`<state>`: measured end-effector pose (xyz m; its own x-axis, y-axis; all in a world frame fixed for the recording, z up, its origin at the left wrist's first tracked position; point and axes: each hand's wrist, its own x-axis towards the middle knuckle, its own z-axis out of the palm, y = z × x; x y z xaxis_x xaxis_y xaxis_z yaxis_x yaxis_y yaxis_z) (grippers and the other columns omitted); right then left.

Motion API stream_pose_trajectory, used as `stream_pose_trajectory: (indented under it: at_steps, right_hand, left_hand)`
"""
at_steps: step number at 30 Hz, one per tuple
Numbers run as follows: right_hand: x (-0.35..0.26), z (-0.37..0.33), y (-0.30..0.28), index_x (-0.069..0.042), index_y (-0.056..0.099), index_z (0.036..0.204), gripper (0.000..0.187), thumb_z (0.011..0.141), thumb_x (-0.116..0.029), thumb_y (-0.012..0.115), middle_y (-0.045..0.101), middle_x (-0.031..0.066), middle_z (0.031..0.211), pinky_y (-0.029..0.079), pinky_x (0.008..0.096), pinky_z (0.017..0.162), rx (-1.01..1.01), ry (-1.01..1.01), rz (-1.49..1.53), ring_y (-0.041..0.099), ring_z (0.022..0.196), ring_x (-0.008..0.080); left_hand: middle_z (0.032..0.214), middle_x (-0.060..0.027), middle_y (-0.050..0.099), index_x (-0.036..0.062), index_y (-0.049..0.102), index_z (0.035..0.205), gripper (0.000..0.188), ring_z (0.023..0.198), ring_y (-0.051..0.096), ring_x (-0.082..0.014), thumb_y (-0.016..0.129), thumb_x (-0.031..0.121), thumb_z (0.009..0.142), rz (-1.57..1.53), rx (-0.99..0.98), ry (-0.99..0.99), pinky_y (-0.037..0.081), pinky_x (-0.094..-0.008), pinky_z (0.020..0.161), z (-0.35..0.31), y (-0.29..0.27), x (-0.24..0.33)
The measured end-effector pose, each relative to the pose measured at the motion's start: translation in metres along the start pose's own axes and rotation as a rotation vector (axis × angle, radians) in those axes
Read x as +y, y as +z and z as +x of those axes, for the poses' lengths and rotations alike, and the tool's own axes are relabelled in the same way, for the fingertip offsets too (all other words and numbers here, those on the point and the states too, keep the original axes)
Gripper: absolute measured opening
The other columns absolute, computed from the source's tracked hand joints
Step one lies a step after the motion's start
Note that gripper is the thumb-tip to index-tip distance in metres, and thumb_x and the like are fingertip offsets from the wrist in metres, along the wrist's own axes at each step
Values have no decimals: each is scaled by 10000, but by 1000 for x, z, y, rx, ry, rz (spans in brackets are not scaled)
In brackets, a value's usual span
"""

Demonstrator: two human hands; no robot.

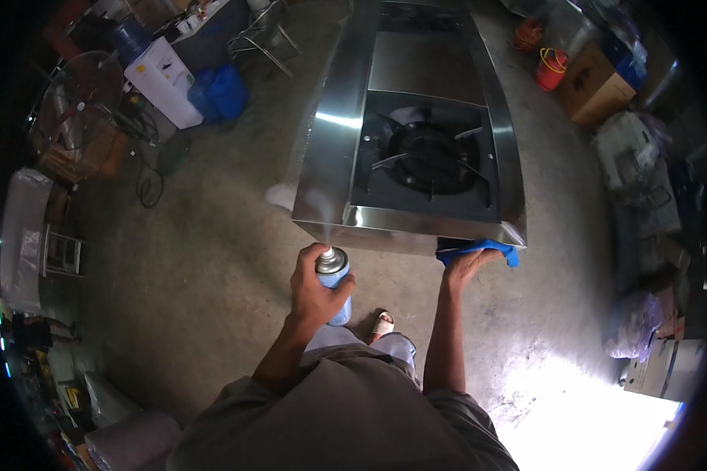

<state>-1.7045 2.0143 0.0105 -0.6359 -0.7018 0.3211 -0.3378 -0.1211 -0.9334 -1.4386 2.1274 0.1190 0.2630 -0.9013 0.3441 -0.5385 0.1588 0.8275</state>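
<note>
My left hand [313, 289] is wrapped round a blue spray can [334, 269] with a silver top, its index finger on the nozzle. A pale mist rises from the nozzle toward the near left corner of a stainless steel stove [309, 177]. At the near right corner, my right hand [467, 267] presses a blue cloth [487, 251] against the stove's front edge. Its fingertips are hidden by the cloth and the edge. On the stove top, a black burner [432, 157] with metal pan supports sits in a dark recessed tray [369, 177].
To the far left stand a white water dispenser [163, 81], blue jugs [220, 90], a large fan [80, 106] and a metal folding chair [263, 39]. A red bucket [551, 71] and a cardboard box [597, 85] stand far right. Bright light falls on the floor at the near right.
</note>
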Motion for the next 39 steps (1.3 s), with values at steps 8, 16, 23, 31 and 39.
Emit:
stream_pose_trajectory:
  at_steps: [8,16,23,31,39]
  right_hand:
    - [16,44,-34,21,3,1643,846,1107,-562,299,41,268,1715,83,428,1280,9,66,32,85,1595,383]
    - [46,71,-55,-19,112,1657,802,1109,-576,293,174,197,1712,134,395,1274,-55,154,119,171,1579,319]
    - [47,74,-67,-74,285,1624,737,1104,-594,328,422,91,1563,316,388,1199,-192,322,629,406,1427,238]
    - [50,76,-84,-130,370,1584,730,1069,-648,361,516,101,1522,423,445,1145,-171,472,1082,530,1352,289]
    - [31,82,-107,-97,384,1583,751,1047,-621,434,498,119,1556,331,469,1210,-162,204,1035,460,1434,304]
  left_hand:
    - [1162,-192,608,65,471,1298,666,1003,662,-363,855,114,757,-87,-132,107,541,-457,867,-15,57,30]
    - [1114,-190,650,76,464,1300,660,965,690,-330,858,115,772,-75,-180,247,551,-433,866,-13,102,60]
    - [1183,-217,603,70,468,1317,671,1030,653,-399,844,132,765,-193,-303,312,546,-472,873,-9,147,87]
    - [1241,-219,585,68,468,1337,675,1098,639,-416,842,177,786,-267,-459,363,552,-486,911,-4,190,114]
    - [1248,-234,581,64,470,1343,694,1115,638,-422,853,196,779,-274,-494,357,550,-486,925,-7,195,113]
